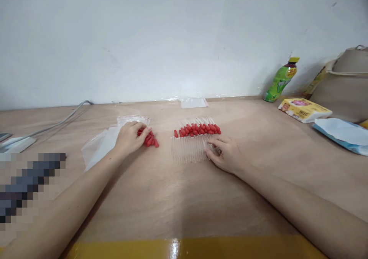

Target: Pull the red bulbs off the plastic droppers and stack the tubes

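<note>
My left hand (130, 137) rests over a small pile of red rubber dropper bulbs (152, 141), its thumb and fingers curled about some of them. Part of that pile is hidden under the hand. To the right, a row of thin clear tubes (188, 150) lies side by side on the table. Beyond their far ends are several clear droppers with red bulbs (198, 129), their tips toward the wall. At the row's right end, my right hand (225, 154) touches the tubes, thumb and fingers apart.
Clear zip bags (100, 145) lie beside my left hand, and another bag (194, 103) by the wall. A grey cable (67, 117) runs at left. At right stand a green bottle (280, 82), a yellow tissue pack (304, 110), a blue-white packet (342, 134) and a beige bag (342, 90).
</note>
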{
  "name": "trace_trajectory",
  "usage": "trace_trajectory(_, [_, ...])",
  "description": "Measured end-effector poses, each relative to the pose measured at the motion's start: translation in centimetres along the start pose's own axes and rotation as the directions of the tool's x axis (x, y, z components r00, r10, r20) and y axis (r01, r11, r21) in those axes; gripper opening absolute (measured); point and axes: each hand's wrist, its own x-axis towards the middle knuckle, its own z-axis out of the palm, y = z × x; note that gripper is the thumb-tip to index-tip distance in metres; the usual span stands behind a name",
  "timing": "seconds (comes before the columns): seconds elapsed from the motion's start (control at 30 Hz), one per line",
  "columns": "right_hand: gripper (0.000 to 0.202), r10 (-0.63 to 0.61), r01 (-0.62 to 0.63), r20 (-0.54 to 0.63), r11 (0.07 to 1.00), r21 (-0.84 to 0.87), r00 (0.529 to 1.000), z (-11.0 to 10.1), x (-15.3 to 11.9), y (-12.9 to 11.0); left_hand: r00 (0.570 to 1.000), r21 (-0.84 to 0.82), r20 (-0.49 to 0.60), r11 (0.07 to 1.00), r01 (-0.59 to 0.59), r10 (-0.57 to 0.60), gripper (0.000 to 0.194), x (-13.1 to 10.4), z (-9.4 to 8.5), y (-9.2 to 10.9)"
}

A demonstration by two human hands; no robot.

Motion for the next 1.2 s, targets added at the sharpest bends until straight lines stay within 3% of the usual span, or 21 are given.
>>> trace_trajectory(0.2, [0.027,-0.003,0.003,0.02,1.0,0.003,1.0,-0.1,0.1,0.0,0.993,0.034,-0.091,0.997,-0.067,0.07,0.027,-0.5,-0.2,1.6])
trace_trajectory(0.4, [0.022,0.065,-0.056,-0.073,0.991,0.117,0.995,0.0,0.2,0.3,0.984,0.021,0.021,0.984,-0.179,0.178,0.027,0.0,0.6,5.7])
trace_trajectory(0.63, [0.025,0.243,-0.219,-0.118,0.958,0.187,0.963,0.4,0.4,1.3,0.972,0.167,0.23,0.986,0.017,-0.056,0.043,3.0,3.2,9.4])
trace_trajectory(0.8, [0.026,0.29,-0.268,-0.087,0.941,0.209,0.953,0.3,0.5,1.2,0.95,0.187,0.281,0.979,0.088,-0.139,0.037,4.3,4.2,9.7])
trace_trajectory(0.97, [0.026,0.301,-0.279,-0.072,0.934,0.224,0.951,0.4,0.5,1.2,0.948,0.158,0.283,0.982,0.1,-0.142,0.031,4.3,3.6,9.0])
trace_trajectory(1.1, [0.024,0.259,-0.23,-0.12,0.95,0.213,0.959,0.4,0.5,1.2,0.974,0.097,0.223,0.995,0.03,-0.051,0.031,2.8,1.7,8.3])
trace_trajectory(1.2, [0.028,0.18,-0.141,-0.166,0.965,0.223,0.97,0.0,0.6,0.9,0.978,-0.018,0.165,0.992,-0.125,0.126,0.024,0.5,0.4,7.9])
